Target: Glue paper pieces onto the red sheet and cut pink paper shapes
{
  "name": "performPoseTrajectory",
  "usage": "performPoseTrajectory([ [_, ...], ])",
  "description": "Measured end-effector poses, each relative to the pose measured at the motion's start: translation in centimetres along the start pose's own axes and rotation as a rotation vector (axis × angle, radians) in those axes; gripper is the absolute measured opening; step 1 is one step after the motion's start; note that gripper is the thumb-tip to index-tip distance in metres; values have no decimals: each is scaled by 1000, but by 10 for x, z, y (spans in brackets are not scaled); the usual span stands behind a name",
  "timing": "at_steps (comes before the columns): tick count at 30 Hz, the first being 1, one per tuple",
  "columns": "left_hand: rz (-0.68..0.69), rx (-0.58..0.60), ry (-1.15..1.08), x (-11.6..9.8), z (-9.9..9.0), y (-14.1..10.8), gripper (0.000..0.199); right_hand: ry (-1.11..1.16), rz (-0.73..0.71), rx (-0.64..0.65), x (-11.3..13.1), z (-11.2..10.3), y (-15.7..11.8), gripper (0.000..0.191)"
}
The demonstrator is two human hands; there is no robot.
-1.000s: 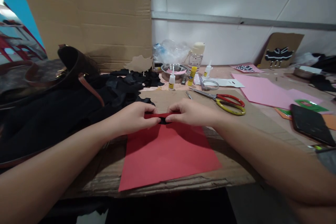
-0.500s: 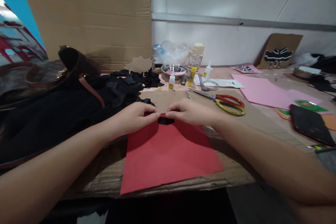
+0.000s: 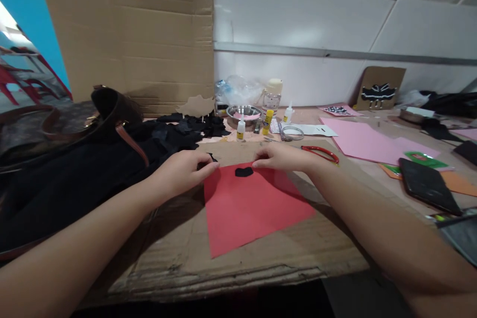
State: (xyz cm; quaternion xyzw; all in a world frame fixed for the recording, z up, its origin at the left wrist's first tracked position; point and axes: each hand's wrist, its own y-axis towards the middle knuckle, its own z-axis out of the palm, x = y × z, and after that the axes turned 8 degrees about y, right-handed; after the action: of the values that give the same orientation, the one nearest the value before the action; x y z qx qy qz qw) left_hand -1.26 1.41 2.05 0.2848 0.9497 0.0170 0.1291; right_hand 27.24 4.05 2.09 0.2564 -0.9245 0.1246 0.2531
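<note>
"Status?"
"My right hand is pinching the top edge of the red paper. My left hand is resting half-curled at its upper-left corner; can't tell if it's gripping."
"Black piece?"
"Lying on the paper near the top edge, just beside my right hand. Scissors are sitting behind that arm."

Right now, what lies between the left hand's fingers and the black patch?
In the head view, only red paper shows between the left fingers and the black patch.
</note>
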Motion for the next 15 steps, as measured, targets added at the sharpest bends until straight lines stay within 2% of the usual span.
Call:
performPoseTrajectory([
  [7, -15, -38, 35, 1, -1, -1, 38, -81, 48, -273, -4, -3, 1, 21],
  [13, -28, -99, -46, 1, 2, -1, 28, -107, 57, -418, -3, 7, 7, 26],
  [15, -23, -112, -81, -1, 3, -2, 32, -107, 70, -456, -5, 10, 13, 25],
])
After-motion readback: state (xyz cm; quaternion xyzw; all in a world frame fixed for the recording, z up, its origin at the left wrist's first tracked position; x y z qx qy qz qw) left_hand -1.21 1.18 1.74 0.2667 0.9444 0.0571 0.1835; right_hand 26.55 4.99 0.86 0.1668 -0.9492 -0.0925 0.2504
